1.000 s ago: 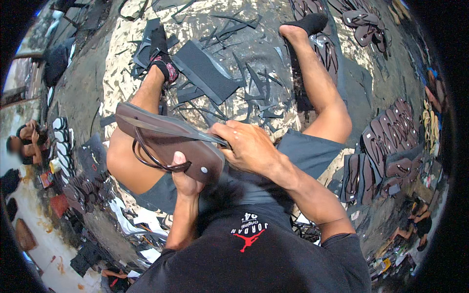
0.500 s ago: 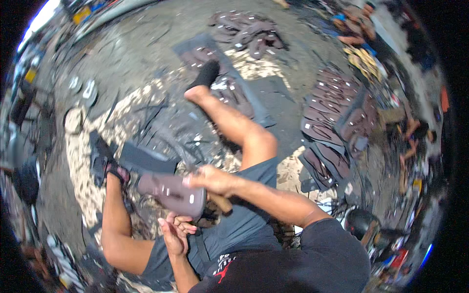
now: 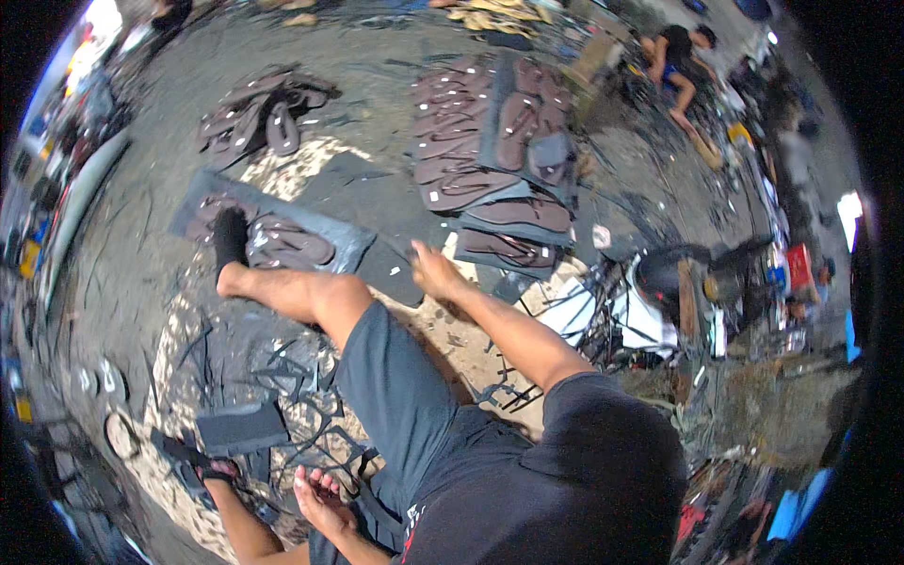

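Observation:
My right hand (image 3: 439, 273) reaches out past my right knee, above the dark sheet on the ground. Its fingers look bent together; a small dark shape shows at their tips, too unclear to name. By my lap, my left hand (image 3: 325, 504) is turned palm up with loosely curled, parted fingers and holds nothing. Beyond the right hand lie rows of brown flip-flop soles (image 3: 457, 132), with single soles (image 3: 513, 214) on the near side. More soles (image 3: 292, 243) rest on a grey sheet (image 3: 350, 247) next to my black-socked foot (image 3: 229, 235).
A heap of brown sandals (image 3: 281, 129) lies at the far left. Dark offcut strips (image 3: 311, 377) and a flat grey piece (image 3: 243, 427) are scattered between my legs. A dark rounded object (image 3: 673, 273) and clutter stand at right. Another person (image 3: 678, 56) sits at the far right.
The view has turned to the right. The brown sole between my hands, and the wooden handle by my right hand, no longer show there. My right hand has moved outward from my lap.

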Tool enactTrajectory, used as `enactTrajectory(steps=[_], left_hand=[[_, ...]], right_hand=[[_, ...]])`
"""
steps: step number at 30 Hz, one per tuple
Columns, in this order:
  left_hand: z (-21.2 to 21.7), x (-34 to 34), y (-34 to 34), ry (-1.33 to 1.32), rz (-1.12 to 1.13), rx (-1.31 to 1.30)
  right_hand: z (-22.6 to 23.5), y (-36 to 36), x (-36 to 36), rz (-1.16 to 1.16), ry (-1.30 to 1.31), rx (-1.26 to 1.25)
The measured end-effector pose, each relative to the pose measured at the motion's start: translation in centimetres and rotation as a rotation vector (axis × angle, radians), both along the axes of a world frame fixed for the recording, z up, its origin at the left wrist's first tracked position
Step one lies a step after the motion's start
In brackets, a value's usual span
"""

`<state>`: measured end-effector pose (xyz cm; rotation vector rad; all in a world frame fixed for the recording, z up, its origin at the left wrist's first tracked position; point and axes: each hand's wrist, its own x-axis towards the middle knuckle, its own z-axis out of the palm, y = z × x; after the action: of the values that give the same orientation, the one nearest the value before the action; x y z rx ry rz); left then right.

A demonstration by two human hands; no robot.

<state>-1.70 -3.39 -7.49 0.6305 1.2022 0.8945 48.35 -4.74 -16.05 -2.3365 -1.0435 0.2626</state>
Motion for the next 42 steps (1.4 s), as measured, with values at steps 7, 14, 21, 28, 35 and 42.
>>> enactTrajectory(steps=[7,14,21,28,35,42], left_hand=[[0.9,0.7,0.6,0.144,-0.127,-0.078],[-0.5,1.0,1.5,0.118,-0.141,-0.129],[-0.8,-0.7,2.0,0.044,-0.078,-0.132],[1.3,0.6,3.2,-0.11,0.031,-0.156],[3.5,2.2,5.5,-0.307,0.047,-0.02],[4.5,7.1,8.0,-0.02,-0.122,0.094]], right_hand=[[-1.3,-10.1,0.1,-0.278,0.13,0.223],[6.3,-16.9,19.1,-0.991,-0.186,0.657],[6.9,-15.4,24.9,-0.959,0.088,0.171],[13.0,-5.8,23.7,-0.542,0.901,0.991],[24.3,18.1,8.2,-0.16,1.214,1.261],[26.6,20.0,-22.7,0.13,1.617,1.151]])
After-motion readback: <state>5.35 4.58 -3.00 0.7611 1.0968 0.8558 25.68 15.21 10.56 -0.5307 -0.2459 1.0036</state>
